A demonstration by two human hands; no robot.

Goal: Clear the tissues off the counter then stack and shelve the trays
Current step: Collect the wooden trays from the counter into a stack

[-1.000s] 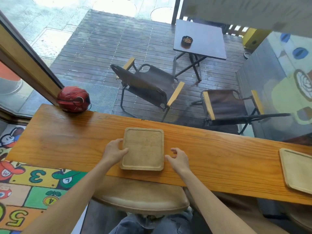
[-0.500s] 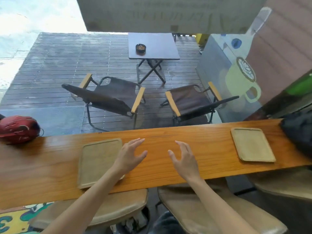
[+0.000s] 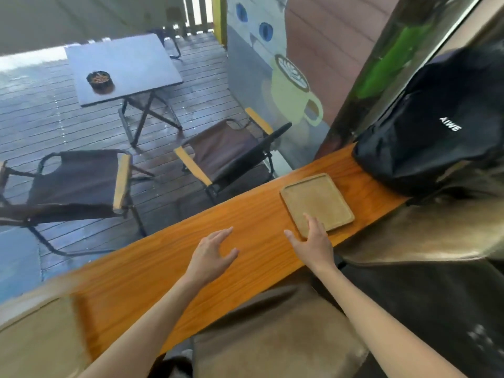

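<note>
A long orange-brown wooden counter (image 3: 245, 241) carries a black fabric backpack (image 3: 436, 126) at its right end and, beside it, a square pale wooden tray (image 3: 313, 197). The right hand (image 3: 313, 241), fingers spread, reaches over the tray's near corner; the left hand (image 3: 210, 255) hovers open above bare wood.

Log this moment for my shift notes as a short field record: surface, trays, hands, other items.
surface: long orange wooden counter
tray: square pale wooden tray, flat, empty
left hand: open, above bare counter
right hand: open, fingers over the tray's near corner
other: black backpack at the counter's right end
tissues: none visible
</note>
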